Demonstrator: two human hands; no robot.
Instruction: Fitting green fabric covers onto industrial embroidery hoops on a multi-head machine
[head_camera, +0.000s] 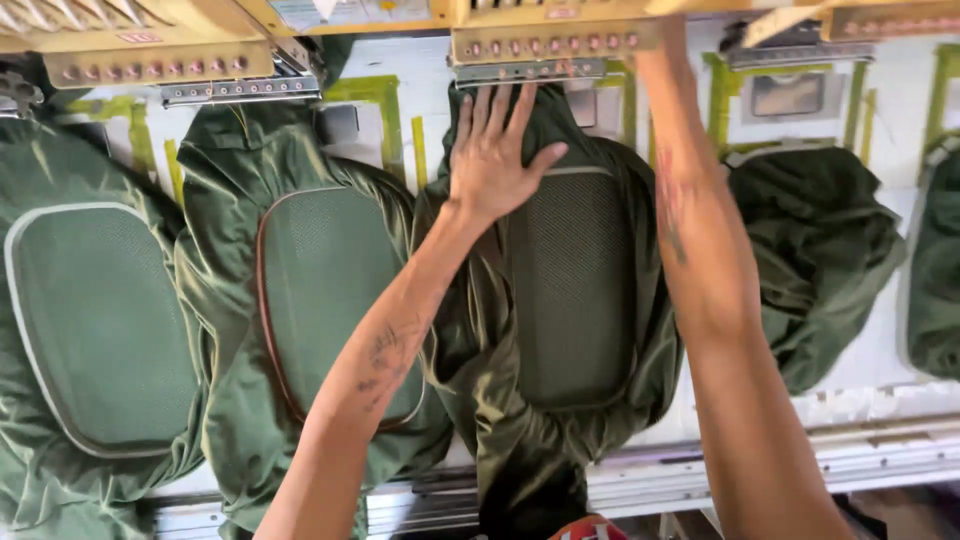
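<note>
Left hand (497, 150), fingers spread wide, presses flat on a green jacket (560, 300) at the far clamp bar (530, 70). Right hand is hidden beyond the top edge; its grip cannot be told.

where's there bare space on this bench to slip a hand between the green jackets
Bare white bench shows below and right of the crumpled jacket, and a strip between the clamp bars above the second jacket. Around the left hand and the middle jacket, the garments overlap tightly.
</note>
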